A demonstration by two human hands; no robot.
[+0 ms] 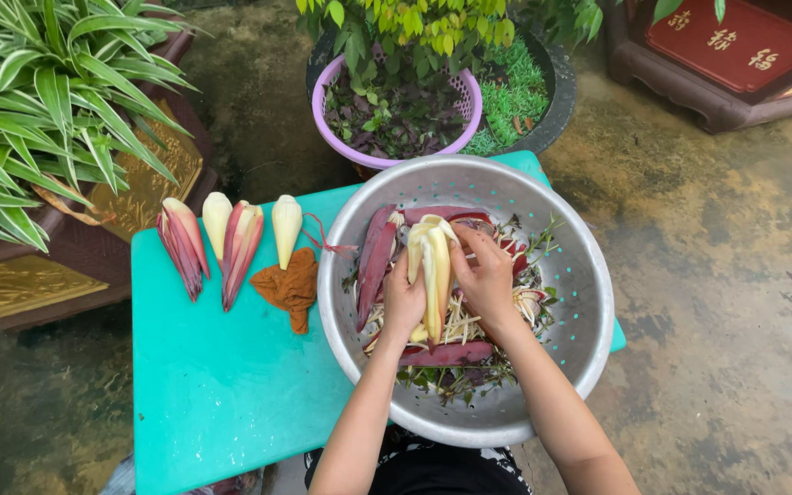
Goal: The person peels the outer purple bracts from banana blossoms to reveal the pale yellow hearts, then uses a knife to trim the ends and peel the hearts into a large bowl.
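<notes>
Both hands, left hand (403, 302) and right hand (486, 275), clasp a pale, waxy, tapered banana-blossom heart (433, 266) over the perforated steel colander (579, 275), seemingly peeling bracts.

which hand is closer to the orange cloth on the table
Left. The left hand grips the pale banana flower inside the metal colander, on the side nearer the orange cloth. The right hand holds the flower's far side.
</notes>
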